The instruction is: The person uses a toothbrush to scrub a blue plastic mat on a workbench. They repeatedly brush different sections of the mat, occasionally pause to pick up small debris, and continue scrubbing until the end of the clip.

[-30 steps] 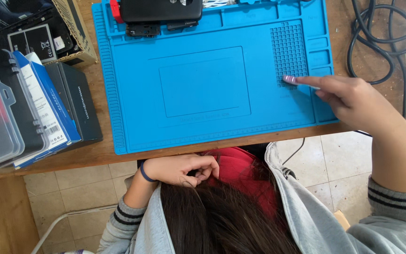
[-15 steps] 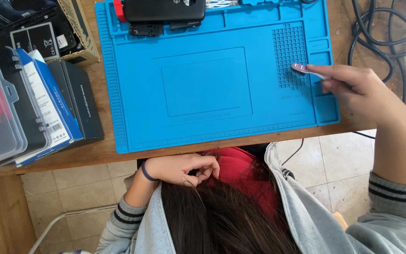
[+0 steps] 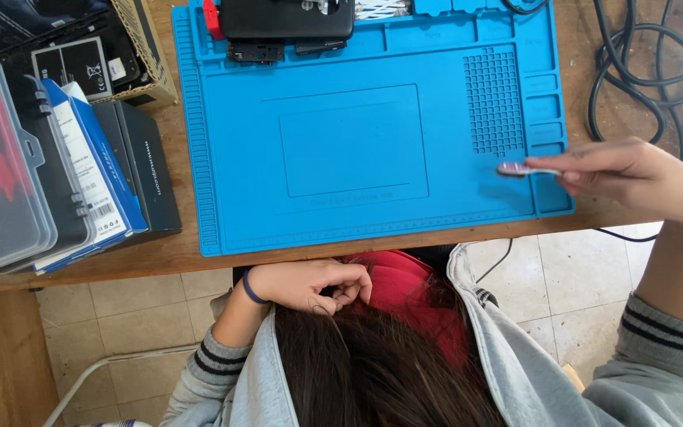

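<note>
Both hands are in view, doing different jobs. Her right hand [image 3: 634, 175] reaches in over the near right corner of the blue work mat [image 3: 341, 205], fingers drawn together in a pinch around a small thin tool [image 3: 525, 168] whose pale, rounded tip pokes out past the fingertips toward the middle of the mat. The grip looks light and close to the tip, probably for fine control; the tool hovers just above or barely on the mat surface, and I cannot tell which. Just beyond the tip sits the mat's grid of small square pockets [image 3: 494, 101], with narrow trays running alongside it, closer to the knuckles.

The left hand [image 3: 310, 286] is off the table altogether, tucked below the table edge against the long dark hair [image 3: 373, 372], fingers curled loosely shut; a strand may run through them, though nothing solid is held. A dark band circles that wrist.

Well away from the right hand, at the far edge of the mat, lies a black device [image 3: 286, 17] with small dark parts beside it. Off to the left hand's outer side stand upright blue and black boxes [image 3: 104, 174] and a clear plastic case [image 3: 1, 170] with red contents. Black cables [image 3: 634, 71] loop on the wooden table beyond the right hand.
</note>
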